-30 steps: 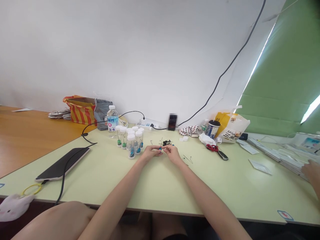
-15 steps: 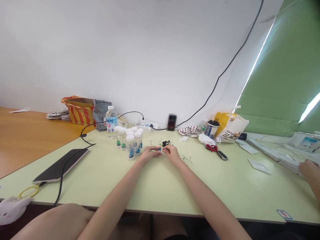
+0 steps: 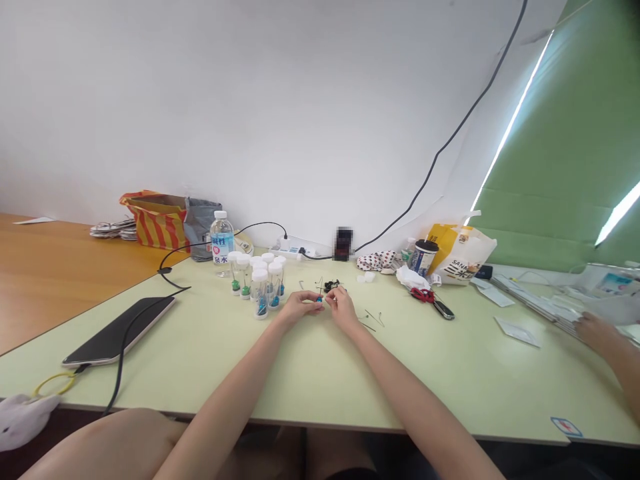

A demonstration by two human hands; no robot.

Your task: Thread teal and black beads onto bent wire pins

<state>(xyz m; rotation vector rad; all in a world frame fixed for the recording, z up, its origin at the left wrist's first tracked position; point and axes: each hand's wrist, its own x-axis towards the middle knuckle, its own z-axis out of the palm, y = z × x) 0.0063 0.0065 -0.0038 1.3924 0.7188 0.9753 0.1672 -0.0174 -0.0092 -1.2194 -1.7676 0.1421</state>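
While our left grip [image 3: 300,305] and right grip [image 3: 341,308] close on a small blue part [image 3: 319,299] between the fingertips, it sits above the pale green table [image 3: 210,360], just right of the white-capped vials [image 3: 260,285]; small black pieces [image 3: 331,286] lie just beyond, near thin wire pieces [image 3: 374,318].

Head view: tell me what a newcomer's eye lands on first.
At the middle of the pale green desk, the left hand and right hand meet around a small blue part. Just left of them stands a cluster of clear white-capped vials. At the far right, a large green blind fills the upper corner, with bright light along its edges.
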